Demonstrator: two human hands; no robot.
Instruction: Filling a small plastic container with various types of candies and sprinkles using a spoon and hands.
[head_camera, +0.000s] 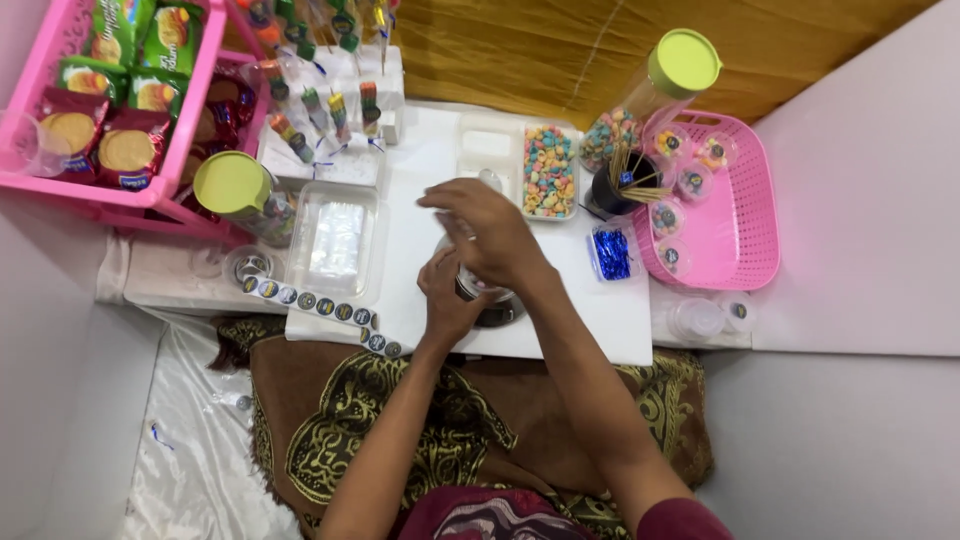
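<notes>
My left hand (447, 297) holds the side of a small clear round container (490, 293) that stands on the white low table (600, 325). My right hand (487, 232) lies over the top of that container, fingers curled down on it, and hides most of it. Just beyond my hands a clear rectangular tray of pastel cereal pieces (549, 170) rests on the table.
A pink basket (735, 215) with small filled cups sits at right, beside a dark cup of wooden sticks (620, 185) and a tilted green-lidded jar (655, 85). A strip of round stickers (320, 305), a clear tray (337, 240), another green-lidded jar (240, 195) and a pink snack rack (120, 100) are left.
</notes>
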